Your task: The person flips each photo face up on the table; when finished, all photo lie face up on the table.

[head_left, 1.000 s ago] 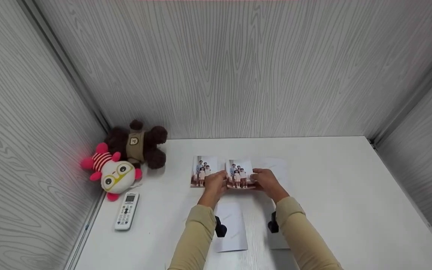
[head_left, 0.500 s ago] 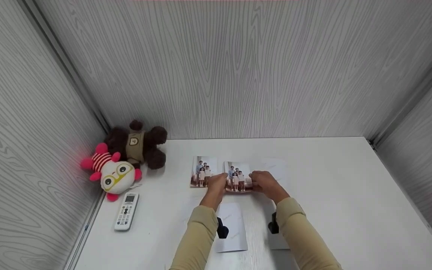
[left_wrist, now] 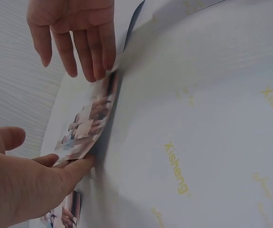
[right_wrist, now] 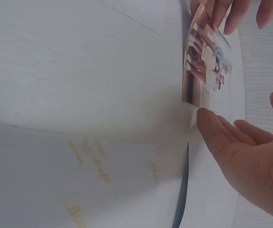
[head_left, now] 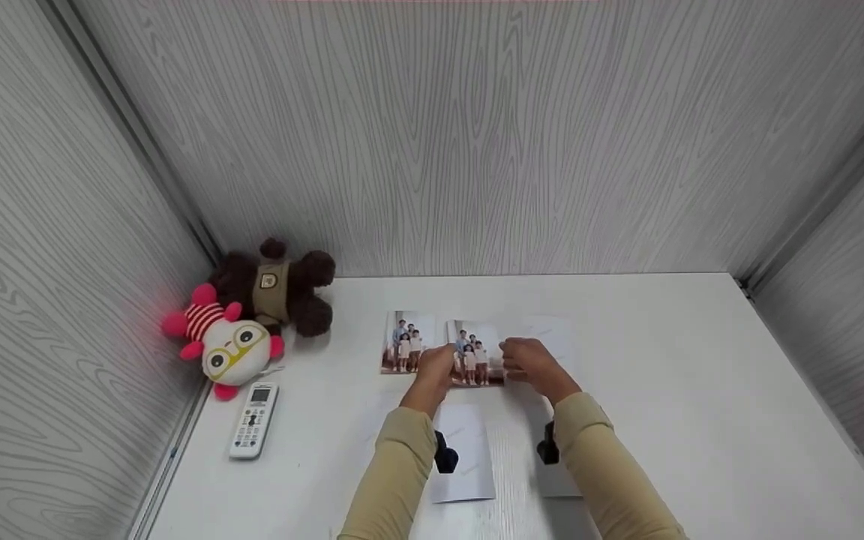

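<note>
A family photo print [head_left: 476,358] lies face up between my two hands, its near edge bowed in the left wrist view [left_wrist: 90,121]. My left hand [head_left: 433,369] touches its left edge with extended fingers [left_wrist: 79,171], the thumb lifted apart. At the opposite edge, my right hand [head_left: 535,365] holds its fingers [right_wrist: 212,126] straight, tips right by the photo's corner, thumb spread away. A second print with the same picture [head_left: 402,341] lies to the left, partly behind the left hand.
Pale sheets with faint print lie around: one sheet [head_left: 466,457] near my left wrist, another [head_left: 552,330] beyond the right hand, another [head_left: 559,484] by the right forearm. At left are a white remote control [head_left: 254,421], a pink-and-white plush toy [head_left: 235,352] and a brown plush [head_left: 274,292].
The photo between my hands has come slightly left and toward me and lies lower. My right hand, which pinched its right edge, has let go and its fingers have straightened beside it.
</note>
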Tool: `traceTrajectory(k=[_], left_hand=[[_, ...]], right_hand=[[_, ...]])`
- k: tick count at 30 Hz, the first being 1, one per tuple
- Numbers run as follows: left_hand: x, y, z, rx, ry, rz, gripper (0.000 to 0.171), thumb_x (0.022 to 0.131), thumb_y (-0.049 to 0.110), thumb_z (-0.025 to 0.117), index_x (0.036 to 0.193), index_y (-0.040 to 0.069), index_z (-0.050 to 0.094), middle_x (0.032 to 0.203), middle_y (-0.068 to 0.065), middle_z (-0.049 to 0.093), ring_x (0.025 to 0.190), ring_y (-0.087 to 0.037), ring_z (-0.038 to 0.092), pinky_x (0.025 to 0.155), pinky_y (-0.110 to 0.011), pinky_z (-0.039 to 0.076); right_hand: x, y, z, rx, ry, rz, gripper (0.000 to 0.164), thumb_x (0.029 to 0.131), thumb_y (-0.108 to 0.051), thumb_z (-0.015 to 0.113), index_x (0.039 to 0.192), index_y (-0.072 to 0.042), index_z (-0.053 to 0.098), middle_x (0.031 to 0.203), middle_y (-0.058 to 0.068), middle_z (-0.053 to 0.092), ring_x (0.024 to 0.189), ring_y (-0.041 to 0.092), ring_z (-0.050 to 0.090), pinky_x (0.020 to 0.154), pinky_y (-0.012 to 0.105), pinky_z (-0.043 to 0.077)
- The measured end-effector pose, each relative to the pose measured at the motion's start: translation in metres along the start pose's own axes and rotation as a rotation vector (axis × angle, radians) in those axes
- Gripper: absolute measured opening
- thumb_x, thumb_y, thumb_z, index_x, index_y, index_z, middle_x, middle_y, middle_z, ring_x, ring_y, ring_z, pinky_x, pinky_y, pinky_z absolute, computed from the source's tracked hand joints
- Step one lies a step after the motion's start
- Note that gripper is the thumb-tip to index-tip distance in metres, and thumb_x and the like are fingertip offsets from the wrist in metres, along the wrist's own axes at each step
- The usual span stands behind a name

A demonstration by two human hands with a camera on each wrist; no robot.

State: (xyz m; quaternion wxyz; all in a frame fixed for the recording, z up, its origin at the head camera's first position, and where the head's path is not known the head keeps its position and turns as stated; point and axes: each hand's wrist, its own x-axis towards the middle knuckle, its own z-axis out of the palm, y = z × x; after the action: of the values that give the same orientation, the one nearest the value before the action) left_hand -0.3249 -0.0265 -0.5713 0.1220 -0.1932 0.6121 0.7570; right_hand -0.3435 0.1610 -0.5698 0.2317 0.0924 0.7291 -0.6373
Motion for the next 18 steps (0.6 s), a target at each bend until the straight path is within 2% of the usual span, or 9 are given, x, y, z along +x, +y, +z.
traceTrajectory(k=[3, 6, 8, 10, 13, 15, 16, 17, 18], left_hand=[[0.001, 0.000, 0.001, 0.075, 0.032, -0.002, 0.034, 0.101, 0.019, 0.051, 0.122, -0.008, 0.057, 0.084, -0.007, 0.055, 0.070, -0.020, 0.056, 0.080, -0.043, 0.054], [-0.001, 0.003, 0.000, 0.245, 0.085, 0.028, 0.034, 0.101, 0.022, 0.051, 0.114, -0.006, 0.064, 0.112, -0.020, 0.063, 0.100, -0.029, 0.063, 0.097, -0.046, 0.051], [-0.002, 0.006, 0.000, 0.335, 0.131, 0.058, 0.030, 0.100, 0.024, 0.050, 0.097, -0.002, 0.066, 0.126, -0.021, 0.062, 0.117, -0.032, 0.059, 0.105, -0.047, 0.048], [-0.003, 0.010, -0.001, 0.391, 0.169, 0.091, 0.030, 0.099, 0.023, 0.049, 0.078, 0.003, 0.057, 0.125, -0.022, 0.064, 0.119, -0.033, 0.056, 0.107, -0.046, 0.047], [-0.005, 0.016, 0.002, 0.372, 0.187, 0.100, 0.028, 0.098, 0.024, 0.049, 0.077, 0.007, 0.053, 0.124, -0.020, 0.063, 0.115, -0.033, 0.052, 0.105, -0.047, 0.046], [-0.006, 0.018, 0.006, 0.313, 0.159, 0.092, 0.028, 0.100, 0.024, 0.051, 0.086, 0.001, 0.060, 0.113, -0.019, 0.064, 0.105, -0.032, 0.053, 0.101, -0.049, 0.046], [-0.007, 0.019, 0.008, 0.274, 0.135, 0.082, 0.030, 0.101, 0.025, 0.051, 0.098, -0.001, 0.065, 0.113, -0.018, 0.064, 0.106, -0.030, 0.056, 0.102, -0.049, 0.047], [-0.008, 0.019, 0.011, 0.229, 0.106, 0.064, 0.033, 0.101, 0.025, 0.051, 0.112, -0.002, 0.066, 0.114, -0.016, 0.065, 0.109, -0.029, 0.058, 0.104, -0.050, 0.046], [-0.008, 0.019, 0.014, 0.189, 0.077, 0.051, 0.034, 0.102, 0.024, 0.051, 0.117, -0.004, 0.064, 0.106, -0.012, 0.064, 0.102, -0.026, 0.059, 0.104, -0.049, 0.047]], right_hand=[[-0.001, 0.000, -0.002, 0.002, 0.002, 0.011, 0.062, 0.104, -0.021, 0.048, 0.156, 0.007, 0.027, 0.157, 0.028, 0.034, 0.146, 0.041, 0.037, 0.119, 0.051, 0.038], [-0.005, -0.001, -0.005, 0.008, 0.002, 0.016, 0.061, 0.105, -0.022, 0.048, 0.156, 0.005, 0.028, 0.157, 0.026, 0.035, 0.145, 0.040, 0.039, 0.118, 0.051, 0.039], [-0.008, -0.003, -0.008, 0.015, -0.001, 0.021, 0.062, 0.105, -0.024, 0.048, 0.156, 0.004, 0.028, 0.158, 0.026, 0.034, 0.145, 0.040, 0.039, 0.118, 0.050, 0.039], [-0.010, -0.005, -0.013, 0.012, -0.002, 0.021, 0.062, 0.106, -0.026, 0.048, 0.157, 0.003, 0.028, 0.159, 0.026, 0.033, 0.146, 0.041, 0.039, 0.119, 0.050, 0.039], [-0.012, -0.008, -0.023, 0.015, 0.003, 0.014, 0.063, 0.107, -0.027, 0.046, 0.158, 0.003, 0.025, 0.160, 0.027, 0.031, 0.147, 0.041, 0.038, 0.120, 0.048, 0.038], [-0.012, -0.010, -0.030, 0.018, 0.011, 0.002, 0.062, 0.107, -0.025, 0.044, 0.158, 0.004, 0.023, 0.161, 0.028, 0.029, 0.148, 0.041, 0.036, 0.120, 0.048, 0.037], [-0.013, -0.011, -0.033, 0.023, 0.018, -0.004, 0.062, 0.107, -0.023, 0.043, 0.158, 0.004, 0.023, 0.162, 0.028, 0.029, 0.148, 0.041, 0.036, 0.121, 0.048, 0.036], [-0.013, -0.012, -0.036, 0.026, 0.023, -0.012, 0.061, 0.107, -0.022, 0.042, 0.158, 0.005, 0.022, 0.162, 0.028, 0.028, 0.148, 0.041, 0.035, 0.121, 0.048, 0.035], [-0.013, -0.012, -0.039, 0.019, 0.025, -0.021, 0.061, 0.107, -0.022, 0.041, 0.158, 0.006, 0.021, 0.162, 0.029, 0.027, 0.149, 0.042, 0.034, 0.121, 0.049, 0.035]])
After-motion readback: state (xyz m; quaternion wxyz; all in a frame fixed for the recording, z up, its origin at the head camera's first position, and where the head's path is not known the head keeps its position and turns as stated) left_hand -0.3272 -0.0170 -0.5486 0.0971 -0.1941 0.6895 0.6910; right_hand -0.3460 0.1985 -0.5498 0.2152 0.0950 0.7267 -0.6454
